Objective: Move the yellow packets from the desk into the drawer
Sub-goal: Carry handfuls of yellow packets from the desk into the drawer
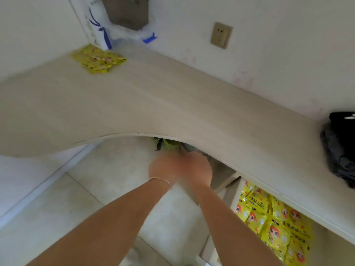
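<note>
Hands: left hand (163, 169) and right hand (197, 169) side by side, touching, blurred below the counter (153, 104) edge; whether they grip anything cannot be told.
Left wrist: thin bracelet (161, 179).
Drawer (235, 191): open under the counter at right, yellow packets in the drawer (276, 225) in overlapping rows.
Counter, far left corner: pile of yellow packets (99, 59) beside the wall.
Counter, right end: dark clothing (340, 150).
</note>
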